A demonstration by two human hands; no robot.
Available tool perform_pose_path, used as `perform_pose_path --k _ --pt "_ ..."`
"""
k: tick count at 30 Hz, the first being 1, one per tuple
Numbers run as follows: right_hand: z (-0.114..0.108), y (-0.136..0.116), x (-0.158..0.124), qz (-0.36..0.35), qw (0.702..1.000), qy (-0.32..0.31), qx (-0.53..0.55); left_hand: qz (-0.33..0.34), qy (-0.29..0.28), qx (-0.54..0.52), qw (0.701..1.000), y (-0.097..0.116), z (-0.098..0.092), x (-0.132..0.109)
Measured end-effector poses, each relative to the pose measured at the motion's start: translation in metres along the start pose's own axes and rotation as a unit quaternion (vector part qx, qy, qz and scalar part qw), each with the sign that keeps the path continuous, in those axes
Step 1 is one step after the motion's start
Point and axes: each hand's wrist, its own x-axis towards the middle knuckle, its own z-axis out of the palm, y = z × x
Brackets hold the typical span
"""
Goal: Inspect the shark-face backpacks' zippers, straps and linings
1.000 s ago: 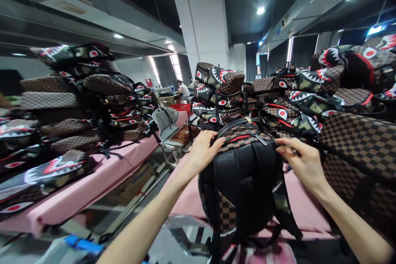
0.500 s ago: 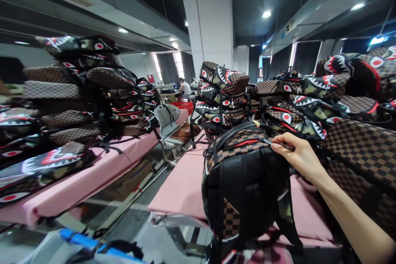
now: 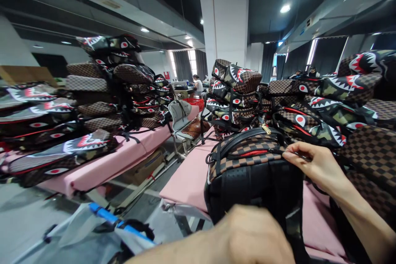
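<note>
A backpack point(image 3: 256, 185) with a brown-and-black checkered top and a black back panel stands upright on the pink-covered table. Its top zipper is partly undone, and red lining point(image 3: 247, 154) shows in the gap. At the right end of that gap my right hand point(image 3: 315, 163) is closed in a pinch on the zipper pull, which its fingers mostly cover. My left hand point(image 3: 250, 235) is in front of the black back panel, low in the view and blurred; its fingers are hidden. Behind the backpack's top arches a black carry handle point(image 3: 238, 138).
Stacked shark-face backpacks point(image 3: 235, 95) stand behind, with more piles to the right and on another pink table point(image 3: 89, 175) at left. A grey chair point(image 3: 179, 117) is between the tables. A blue-edged bag or cover point(image 3: 120, 227) lies at lower left. Another person point(image 3: 198, 84) sits farther back.
My left hand has come into view from below, in front of the backpack. My right hand keeps its pinch at the zipper. The view has swung left.
</note>
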Motion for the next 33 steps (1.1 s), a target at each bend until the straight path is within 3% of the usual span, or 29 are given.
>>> perform_pose_path --k 2,4,6,11,15,21,28,30,33 --pt "0.002 -0.004 -0.005 -0.032 0.999 0.033 -0.021 -0.072 0.17 0.087 0.979 -0.01 -0.006 0.009" --pt "0.004 -0.009 -0.013 -0.067 0.994 0.074 -0.039 -0.129 0.334 0.23 0.905 -0.02 -0.005 0.021" --pt "0.006 -0.01 -0.024 -0.099 0.986 0.116 -0.062 -0.137 0.418 0.345 0.829 -0.026 0.002 0.033" --pt "0.008 -0.003 -0.04 -0.124 0.953 0.227 -0.16 -0.1 0.456 0.39 0.793 -0.027 0.015 0.044" --pt "0.004 -0.006 -0.031 -0.1 0.934 0.246 -0.239 -0.097 0.455 0.372 0.803 -0.025 0.013 0.04" --pt "-0.011 -0.018 -0.025 -0.041 0.928 0.171 -0.33 -0.126 0.447 0.359 0.809 -0.021 0.014 0.039" --pt "0.001 -0.019 -0.018 -0.009 0.927 0.146 -0.345 -0.08 0.429 0.351 0.829 -0.01 0.024 0.03" --pt "-0.002 -0.02 -0.013 -0.034 0.95 0.101 -0.294 -0.091 0.438 0.332 0.831 -0.01 0.025 0.026" --pt "-0.011 -0.021 0.0 -0.066 0.988 0.053 -0.128 -0.08 0.443 0.327 0.831 -0.009 0.028 0.02"
